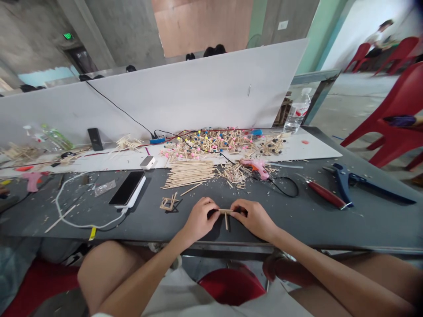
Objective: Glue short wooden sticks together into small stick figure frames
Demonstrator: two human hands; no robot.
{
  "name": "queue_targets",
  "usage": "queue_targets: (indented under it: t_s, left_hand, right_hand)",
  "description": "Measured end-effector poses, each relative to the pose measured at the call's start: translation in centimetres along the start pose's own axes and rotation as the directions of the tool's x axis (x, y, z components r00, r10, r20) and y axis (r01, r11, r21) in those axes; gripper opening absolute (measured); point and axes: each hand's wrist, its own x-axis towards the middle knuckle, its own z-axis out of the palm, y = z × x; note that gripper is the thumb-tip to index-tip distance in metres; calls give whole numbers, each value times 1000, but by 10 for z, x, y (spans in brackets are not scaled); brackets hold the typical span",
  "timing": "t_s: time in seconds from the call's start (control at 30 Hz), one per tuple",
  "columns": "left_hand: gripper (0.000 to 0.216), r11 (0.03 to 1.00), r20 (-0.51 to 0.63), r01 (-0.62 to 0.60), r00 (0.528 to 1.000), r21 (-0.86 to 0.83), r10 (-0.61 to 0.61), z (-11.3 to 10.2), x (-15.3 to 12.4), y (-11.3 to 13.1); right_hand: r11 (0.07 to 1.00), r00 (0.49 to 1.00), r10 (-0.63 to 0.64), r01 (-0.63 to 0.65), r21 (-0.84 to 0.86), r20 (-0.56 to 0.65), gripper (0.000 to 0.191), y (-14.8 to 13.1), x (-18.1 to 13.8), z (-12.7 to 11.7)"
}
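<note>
My left hand [201, 216] and my right hand [254, 216] meet near the table's front edge, fingers closed on opposite ends of a short wooden stick [225, 211]. From the middle of that stick a second stick [226, 221] points toward me, forming a T shape. A small frame of glued sticks [169, 203] stands left of my left hand. Beyond my hands lie a row of long wooden sticks [190, 172] and a heap of short stick pieces [234, 174]. A pink glue gun [257, 167] rests behind my right hand.
To the right lie a red-handled knife [327, 194] and blue cutters [342, 180]. A phone [128, 188] on a white power bank with a cable is at left. Colour-tipped stick pieces [211, 143] are piled along the white partition [185, 97]. A water bottle [298, 111] stands at the back right.
</note>
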Motion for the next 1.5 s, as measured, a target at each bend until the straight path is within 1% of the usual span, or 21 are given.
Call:
queue_targets:
  t_s: [0.13,0.23,0.33,0.4,0.47,0.57,0.7,0.8,0.93,1.0,1.07,1.17,1.27,1.4,1.47,1.5]
  left_hand:
    - [14,997,-68,21,997,-77,-26,-1,-1,-2]
    - [16,995,-189,37,981,-90,-54,-1,-3,-1]
    - [12,1000,-321,-13,947,-18,7,-1,-5,1]
    - [9,997,-366,-62,928,42,73,-1,-6,4]
    - [7,992,-380,-97,917,84,122,0,-7,6]
    - [7,986,-377,-122,913,116,158,1,-8,6]
    - [7,985,-372,-135,913,110,167,1,-7,5]
    - [8,986,-364,-129,918,101,158,1,-7,4]
    - [8,990,-345,-115,929,83,137,2,-7,4]
    - [9,994,-335,-94,936,52,106,2,-6,3]
    - [10,999,-312,-50,949,-5,46,2,-6,3]
    - [16,994,-214,52,974,-95,-72,2,-4,3]
    - [18,984,-123,115,983,-139,-133,1,-2,3]
    - [14,981,-83,110,989,-158,-125,1,-2,1]
    - [14,984,-70,110,990,-141,-121,2,-2,2]
    - [15,986,-69,109,991,-125,-118,2,-2,2]
  right_hand:
    - [997,998,19,-15,70,-64,9,0,0,-1]
    - [992,996,44,-34,120,-82,15,-2,-1,0]
    - [970,997,76,-73,233,-4,30,-7,-4,1]
    - [941,993,97,-115,319,70,38,-10,-5,0]
    - [919,986,100,-143,367,134,42,-12,-6,-1]
    - [902,978,83,-156,403,194,42,-14,-7,-3]
    - [876,965,81,-188,445,248,39,-15,-7,-5]
    - [869,964,94,-202,452,250,36,-15,-7,-5]
    - [858,967,80,-190,477,241,35,-14,-5,-6]
    - [848,968,88,-196,493,234,35,-15,-4,-7]
    - [830,967,105,-214,516,232,36,-16,-4,-10]
    - [806,966,127,-232,545,224,37,-16,-2,-15]
    - [775,969,177,-246,582,174,37,-13,2,-20]
    - [736,959,283,-234,636,25,38,-2,8,-30]
    - [748,948,311,-205,631,-61,40,2,10,-34]
    - [770,946,309,-190,609,-95,42,4,10,-35]
